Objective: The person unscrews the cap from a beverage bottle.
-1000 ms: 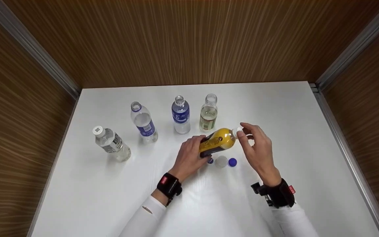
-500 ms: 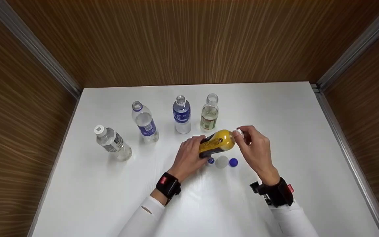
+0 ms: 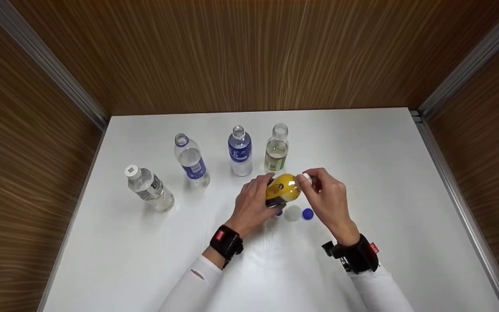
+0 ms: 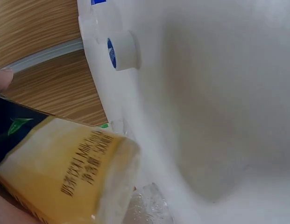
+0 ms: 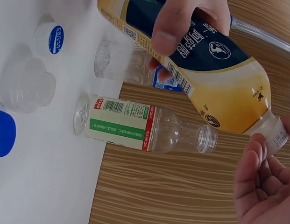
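A yellow and dark blue milk tea bottle [image 3: 285,189] is held tilted above the table, its neck toward the right. My left hand [image 3: 251,203] grips it round the lower body; in the right wrist view the left thumb [image 5: 169,35] lies across its label. At the neck, my right hand [image 3: 328,199] pinches the white cap [image 5: 277,136] between thumb and fingers. The cap sits on the bottle's mouth. Below the bottle lie a blue cap [image 3: 308,214], a translucent cap [image 3: 293,213] and a white cap with a blue top [image 5: 47,38], partly hidden by the left hand in the head view.
Behind the hands stand three uncapped bottles: one with a green and red label [image 3: 276,149], one with a blue label [image 3: 240,151] and one with a purple-blue label [image 3: 192,162]. Farther left is a clear bottle [image 3: 150,188] with a white cap. Wood-grain panels [image 3: 258,56] border the white table [image 3: 145,260].
The right hand has closed its fingers on the white cap and shifted left. The milk tea bottle now points more toward the camera. The standing bottles and loose caps stay put.
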`<state>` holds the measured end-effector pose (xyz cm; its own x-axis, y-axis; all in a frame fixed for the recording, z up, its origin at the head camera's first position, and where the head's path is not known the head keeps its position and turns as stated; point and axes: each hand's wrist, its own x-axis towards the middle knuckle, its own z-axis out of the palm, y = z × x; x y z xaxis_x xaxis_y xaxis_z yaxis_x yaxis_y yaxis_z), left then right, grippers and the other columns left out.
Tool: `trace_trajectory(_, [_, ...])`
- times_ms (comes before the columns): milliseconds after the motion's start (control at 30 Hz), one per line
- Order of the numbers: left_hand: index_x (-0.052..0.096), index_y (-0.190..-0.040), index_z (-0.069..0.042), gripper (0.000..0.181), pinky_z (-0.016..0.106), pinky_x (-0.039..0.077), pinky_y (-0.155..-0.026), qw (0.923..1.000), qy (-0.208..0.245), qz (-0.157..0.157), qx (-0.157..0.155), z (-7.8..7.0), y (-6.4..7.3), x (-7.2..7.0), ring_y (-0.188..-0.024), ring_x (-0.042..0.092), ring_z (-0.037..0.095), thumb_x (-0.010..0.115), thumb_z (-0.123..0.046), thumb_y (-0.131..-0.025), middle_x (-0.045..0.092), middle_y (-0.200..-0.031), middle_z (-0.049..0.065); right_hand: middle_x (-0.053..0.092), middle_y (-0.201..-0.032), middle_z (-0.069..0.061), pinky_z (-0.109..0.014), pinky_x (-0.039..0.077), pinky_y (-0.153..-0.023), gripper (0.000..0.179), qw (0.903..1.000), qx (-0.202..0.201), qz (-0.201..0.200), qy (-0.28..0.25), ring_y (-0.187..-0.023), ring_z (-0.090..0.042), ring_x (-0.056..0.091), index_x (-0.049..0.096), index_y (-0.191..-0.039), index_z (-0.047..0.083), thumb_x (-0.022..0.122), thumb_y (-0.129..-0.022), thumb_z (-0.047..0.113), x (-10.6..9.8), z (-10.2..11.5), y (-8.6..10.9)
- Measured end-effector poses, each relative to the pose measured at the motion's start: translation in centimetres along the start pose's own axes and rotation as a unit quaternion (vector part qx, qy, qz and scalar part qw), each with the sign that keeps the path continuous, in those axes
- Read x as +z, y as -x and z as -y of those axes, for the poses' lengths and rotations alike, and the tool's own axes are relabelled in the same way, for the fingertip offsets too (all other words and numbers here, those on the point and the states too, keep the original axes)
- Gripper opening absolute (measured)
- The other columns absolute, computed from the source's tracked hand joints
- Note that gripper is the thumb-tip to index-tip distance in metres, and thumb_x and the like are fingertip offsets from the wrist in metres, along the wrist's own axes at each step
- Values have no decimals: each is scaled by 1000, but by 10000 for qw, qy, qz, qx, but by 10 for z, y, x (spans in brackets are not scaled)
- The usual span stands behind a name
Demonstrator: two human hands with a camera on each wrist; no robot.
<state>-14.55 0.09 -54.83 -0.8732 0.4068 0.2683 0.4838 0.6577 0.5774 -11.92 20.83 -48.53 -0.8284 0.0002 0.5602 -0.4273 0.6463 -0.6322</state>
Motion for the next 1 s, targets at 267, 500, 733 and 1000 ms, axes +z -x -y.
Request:
trace_trajectory(267, [44,-150,-15,80,45,50,-104,9993,29,220,-315,-5,0,-2,-119,62,25,87,-35,-85,63,-136,7,56,-74,0,-18,36,-54,17,9998,16,146,-93,-63,-10,47,68,-104,0,76,-95,13,3,0,1])
trace_trajectory(500, [47,-145,-11,75,42,48,-106,9990,60,427,-85,1,-1,-3,-118,62,22,87,-29,-85,64,-133,6,54,-78,-1,-21,37,-57,18,9987,-200,436,-184,-68,-11,47,65,-107,-1,75,-95,8,3,-2,3])
trace_trajectory(733, [48,-142,-10,71,42,51,-100,9973,126,707,163,5,-1,-10,-112,64,24,86,-29,-85,65,-129,9,56,-82,-4,-25,43,-60,22,9955,-710,621,-115,-71,-13,50,62,-107,-4,75,-95,10,2,-8,5])
trace_trajectory(1000, [47,-143,-8,71,42,51,-101,9926,383,1122,281,7,-4,-19,-116,64,25,86,-26,-86,65,-131,12,55,-82,-5,-30,47,-60,39,9924,-1053,639,-58,-71,-14,52,60,-107,-3,59,-105,36,3,-14,6])
